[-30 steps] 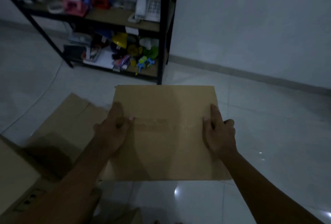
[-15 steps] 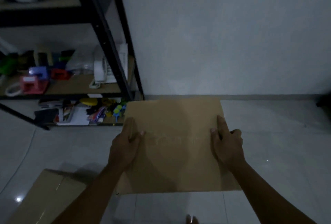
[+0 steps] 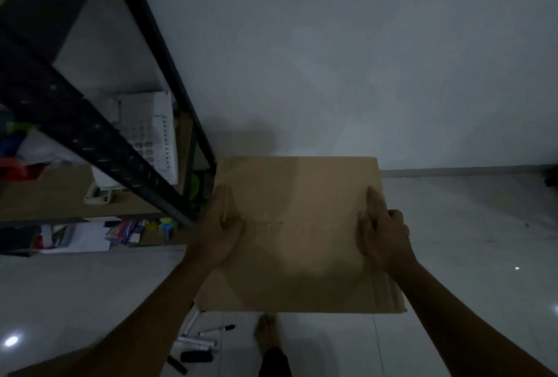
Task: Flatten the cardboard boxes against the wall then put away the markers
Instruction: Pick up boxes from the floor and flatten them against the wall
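Foot: a bare foot (image 3: 266,330) is seen on the floor (image 3: 453,256) at the bottom centre, below the near edge of the cardboard.
Markers: several markers (image 3: 197,343) are scattered on the floor just left of the foot, near the cardboard's lower left corner; the exact count cannot be told in the dim light.
Second cardboard: a brown corner (image 3: 54,361) is glimpsed at the bottom left, partly hidden by the left forearm.
Cardboard: a flattened cardboard box (image 3: 302,234) is held up off the floor, broad face towards the camera, in front of the wall, just right of the shelf post.
Left hand: the left hand (image 3: 219,231) is clamped on the cardboard's left edge, thumb laid on the front face, fingers wrapped behind.
Right hand: the right hand (image 3: 382,234) is clamped on the right edge, thumb and one finger shown on the front face.
Shelf: a black metal shelf (image 3: 126,147) is seen at left, just beside the cardboard; a white telephone (image 3: 151,141) and small colourful items are kept on it.
Wall: a plain pale wall (image 3: 332,59) is seen behind the cardboard.
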